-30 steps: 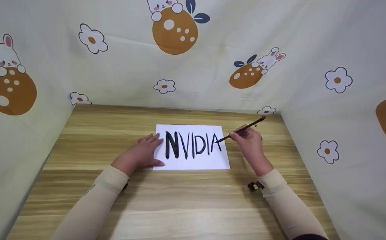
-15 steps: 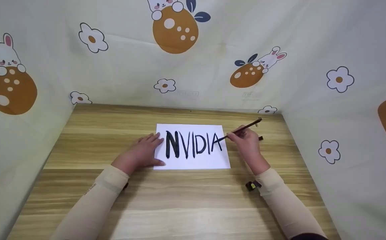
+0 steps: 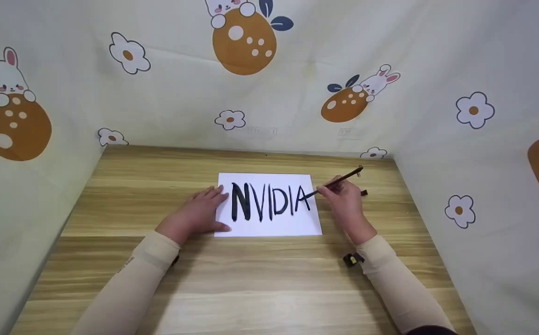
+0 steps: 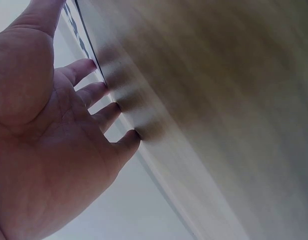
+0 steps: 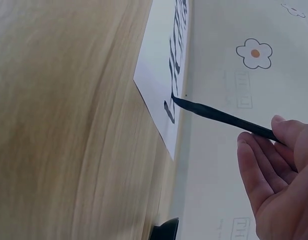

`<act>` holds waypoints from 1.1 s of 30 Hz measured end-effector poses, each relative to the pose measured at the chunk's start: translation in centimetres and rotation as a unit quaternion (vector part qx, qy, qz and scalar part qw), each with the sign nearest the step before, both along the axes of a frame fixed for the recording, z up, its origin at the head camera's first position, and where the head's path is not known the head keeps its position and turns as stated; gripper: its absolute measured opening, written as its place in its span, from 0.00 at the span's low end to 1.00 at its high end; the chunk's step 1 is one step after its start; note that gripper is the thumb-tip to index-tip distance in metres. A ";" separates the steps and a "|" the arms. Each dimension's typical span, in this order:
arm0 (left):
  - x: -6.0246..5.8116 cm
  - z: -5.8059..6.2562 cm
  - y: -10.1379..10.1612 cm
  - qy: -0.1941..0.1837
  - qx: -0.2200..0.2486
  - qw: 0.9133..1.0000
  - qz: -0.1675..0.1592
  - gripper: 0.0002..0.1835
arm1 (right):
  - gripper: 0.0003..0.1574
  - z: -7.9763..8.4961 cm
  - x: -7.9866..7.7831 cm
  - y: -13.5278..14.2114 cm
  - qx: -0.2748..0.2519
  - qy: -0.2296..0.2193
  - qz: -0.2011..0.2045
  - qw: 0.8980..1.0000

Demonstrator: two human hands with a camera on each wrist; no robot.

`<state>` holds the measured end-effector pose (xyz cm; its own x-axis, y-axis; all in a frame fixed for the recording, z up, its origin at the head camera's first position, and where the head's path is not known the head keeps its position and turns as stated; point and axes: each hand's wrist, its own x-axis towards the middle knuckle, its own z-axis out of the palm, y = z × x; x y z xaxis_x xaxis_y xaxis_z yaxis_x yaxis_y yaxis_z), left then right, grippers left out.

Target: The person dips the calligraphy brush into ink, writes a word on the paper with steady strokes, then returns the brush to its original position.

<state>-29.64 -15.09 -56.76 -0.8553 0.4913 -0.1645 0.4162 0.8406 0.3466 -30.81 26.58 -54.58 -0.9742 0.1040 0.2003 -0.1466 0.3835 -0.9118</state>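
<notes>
A white sheet of paper (image 3: 269, 229) lies on the wooden table, bearing "NVIDIA" in black strokes; its N is much thicker than the other letters. At the sheet's left edge, my left hand (image 3: 197, 211) rests with fingers spread, thumb and fingertips touching the paper. In the left wrist view, the left hand's fingertips (image 4: 129, 140) reach down to the surface. My right hand (image 3: 346, 204) pinches a dark, thin-handled paintbrush (image 3: 339, 179), tilted up to the right. The right wrist view shows the brush (image 5: 218, 115) touching the last letter with its tip.
A small black object (image 3: 364, 192) sits on the table just beyond my right hand, mostly hidden; the right wrist view shows part of this black object (image 5: 164, 230). Pale cloth walls (image 3: 176, 93) printed with rabbits and flowers enclose the wooden table (image 3: 260, 288) at back and sides.
My right hand and the brush have shifted slightly left, and the brush tip has moved a little along the A's crossbar. More of the black object shows. My left hand stays in place.
</notes>
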 end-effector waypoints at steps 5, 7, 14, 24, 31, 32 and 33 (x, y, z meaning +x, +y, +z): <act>0.0 0.0 0.0 -0.001 0.005 1.000 0.001 0.57 | 0.11 0.0 0.0 0.1 0.006 0.002 0.003 1.000; 0.0 0.0 -0.1 -0.003 0.007 1.000 0.002 0.57 | 0.11 0.0 -0.1 0.2 0.008 0.003 0.002 1.000; -0.1 -0.1 -0.1 -0.003 0.006 1.000 0.002 0.57 | 0.11 0.0 -0.1 0.5 0.017 -0.005 -0.003 1.000; -0.1 -0.1 -0.1 -0.006 0.004 1.000 0.000 0.57 | 0.11 0.1 0.0 1.0 0.033 -0.010 -0.016 0.999; -0.1 -0.2 -0.1 -0.015 0.007 1.000 0.003 0.57 | 0.11 0.2 -0.1 1.1 0.061 0.018 -0.032 0.997; -0.1 -0.2 -0.1 -0.014 0.008 1.000 0.003 0.57 | 0.11 0.2 -0.1 1.1 0.060 0.018 -0.032 0.997; -0.1 -0.2 -0.1 -0.015 0.008 1.000 0.003 0.57 | 0.11 0.3 0.0 1.1 0.059 0.017 -0.033 0.998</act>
